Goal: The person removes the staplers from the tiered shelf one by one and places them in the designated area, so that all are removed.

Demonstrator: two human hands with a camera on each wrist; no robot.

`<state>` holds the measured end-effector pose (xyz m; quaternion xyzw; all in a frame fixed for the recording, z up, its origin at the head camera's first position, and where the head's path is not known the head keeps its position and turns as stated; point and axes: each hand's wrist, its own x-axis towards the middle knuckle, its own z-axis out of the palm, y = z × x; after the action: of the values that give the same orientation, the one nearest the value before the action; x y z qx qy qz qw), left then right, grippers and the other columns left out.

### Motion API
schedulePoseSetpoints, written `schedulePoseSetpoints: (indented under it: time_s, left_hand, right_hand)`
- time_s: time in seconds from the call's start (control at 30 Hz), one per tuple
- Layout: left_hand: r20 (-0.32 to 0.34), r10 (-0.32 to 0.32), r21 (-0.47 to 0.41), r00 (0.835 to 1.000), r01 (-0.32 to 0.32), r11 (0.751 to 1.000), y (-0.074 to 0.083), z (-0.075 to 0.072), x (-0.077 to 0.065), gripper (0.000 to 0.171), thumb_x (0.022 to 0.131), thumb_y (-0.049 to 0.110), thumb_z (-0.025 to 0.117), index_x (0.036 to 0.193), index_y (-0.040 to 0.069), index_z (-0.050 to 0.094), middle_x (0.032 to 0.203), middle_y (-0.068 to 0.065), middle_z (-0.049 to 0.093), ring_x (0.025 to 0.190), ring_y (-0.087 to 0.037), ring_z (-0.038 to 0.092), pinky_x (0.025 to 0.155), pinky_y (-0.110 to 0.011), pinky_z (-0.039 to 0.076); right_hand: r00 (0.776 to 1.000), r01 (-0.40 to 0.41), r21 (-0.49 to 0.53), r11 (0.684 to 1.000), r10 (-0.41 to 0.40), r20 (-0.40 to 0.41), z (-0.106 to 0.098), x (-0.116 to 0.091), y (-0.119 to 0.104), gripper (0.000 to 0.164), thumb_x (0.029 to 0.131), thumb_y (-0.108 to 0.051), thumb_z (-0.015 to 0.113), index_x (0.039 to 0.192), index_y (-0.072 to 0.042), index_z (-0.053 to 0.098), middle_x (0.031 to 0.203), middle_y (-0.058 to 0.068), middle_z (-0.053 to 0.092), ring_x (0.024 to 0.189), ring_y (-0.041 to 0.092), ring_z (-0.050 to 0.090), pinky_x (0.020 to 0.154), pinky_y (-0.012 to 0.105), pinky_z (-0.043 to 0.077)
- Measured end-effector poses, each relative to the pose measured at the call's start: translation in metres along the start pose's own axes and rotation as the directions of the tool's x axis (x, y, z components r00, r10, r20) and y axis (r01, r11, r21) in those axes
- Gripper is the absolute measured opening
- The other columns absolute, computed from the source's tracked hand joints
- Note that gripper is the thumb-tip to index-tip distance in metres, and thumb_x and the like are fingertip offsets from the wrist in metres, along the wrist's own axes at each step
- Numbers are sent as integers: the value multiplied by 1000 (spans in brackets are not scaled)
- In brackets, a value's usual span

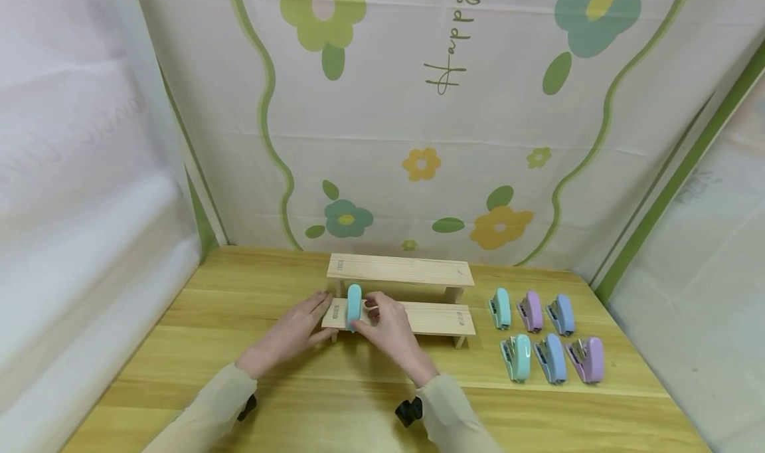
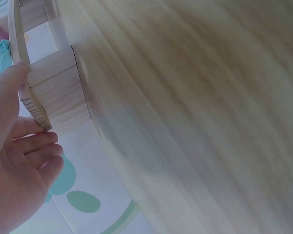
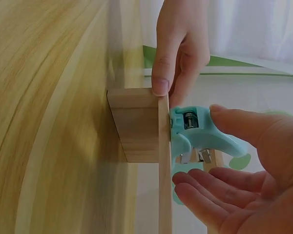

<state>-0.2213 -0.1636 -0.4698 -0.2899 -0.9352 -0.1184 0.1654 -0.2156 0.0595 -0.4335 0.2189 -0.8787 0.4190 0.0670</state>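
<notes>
A teal stapler (image 1: 354, 305) stands on the lower board (image 1: 433, 318) of a two-step wooden rack, near its left end. Beside it, the right hand (image 1: 388, 323) touches the stapler's near end with the thumb. In the right wrist view, the relaxed fingers (image 3: 219, 192) lie along the stapler's side without closing round it. The left hand (image 1: 293, 333) grips the left end of the lower board. Its thumb (image 2: 14, 75) presses the front edge in the left wrist view, with the fingers at the board's end.
The rack's upper board (image 1: 400, 270) lies behind the lower one. To the right, several staplers stand in two rows: teal (image 1: 516, 358), blue (image 1: 551, 358) and purple (image 1: 586, 360) in the front row, the same colours behind. Printed curtains (image 1: 382, 127) enclose the wooden table (image 1: 179, 347).
</notes>
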Motion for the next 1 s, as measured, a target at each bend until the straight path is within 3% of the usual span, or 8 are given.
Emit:
schedulePoseSetpoints:
  time_s: [0.1, 0.33, 0.57, 0.77, 1.0]
  left_hand:
    - [11, -6, -2, 1000, 6, 1000, 0, 0, 0, 69, 90, 34, 72, 139, -9, 50, 143, -27, 53, 132, -40, 54, 106, -50, 52]
    - [21, -13, 0, 1000, 13, 1000, -1, 1, 0, 69, 91, 34, 72, 140, -9, 50, 143, -27, 53, 133, -40, 54, 107, -50, 51]
    - [9, -10, 9, 1000, 10, 1000, -1, 1, 0, 71, 89, 36, 73, 139, -9, 50, 142, -27, 53, 131, -40, 55, 105, -50, 52]
    - [25, -29, -9, 999, 29, 1000, -1, 1, 0, 72, 90, 37, 72, 140, -8, 50, 144, -26, 52, 133, -40, 53, 108, -50, 50]
    - [8, -6, 11, 1000, 6, 1000, -2, 2, -1, 73, 90, 40, 72, 140, -8, 50, 143, -26, 53, 132, -38, 54, 107, -48, 51]
  right_hand:
    - [1000, -5, -18, 1000, 4, -18, 4, 2, -1, 49, 84, -22, 80, 120, 5, 60, 111, 22, 70, 96, 32, 71, 80, 38, 64]
    - [998, 13, -86, 996, -18, -54, 11, 7, -3, 47, 81, -25, 83, 114, 1, 62, 101, 13, 70, 84, 25, 68, 66, 17, 54]
    - [1000, -3, -103, 995, 0, -28, 3, 4, -3, 37, 85, -19, 78, 113, 2, 64, 102, 14, 71, 87, 24, 69, 69, 21, 58]
    - [999, 23, -165, 986, -30, -39, -1, 5, -1, 29, 85, -10, 75, 109, 3, 67, 100, 16, 74, 84, 20, 71, 66, 22, 59]
    - [998, 24, -134, 991, -32, -58, -3, 4, 1, 22, 85, -4, 72, 105, 2, 69, 94, 15, 75, 78, 18, 71, 62, 21, 59]
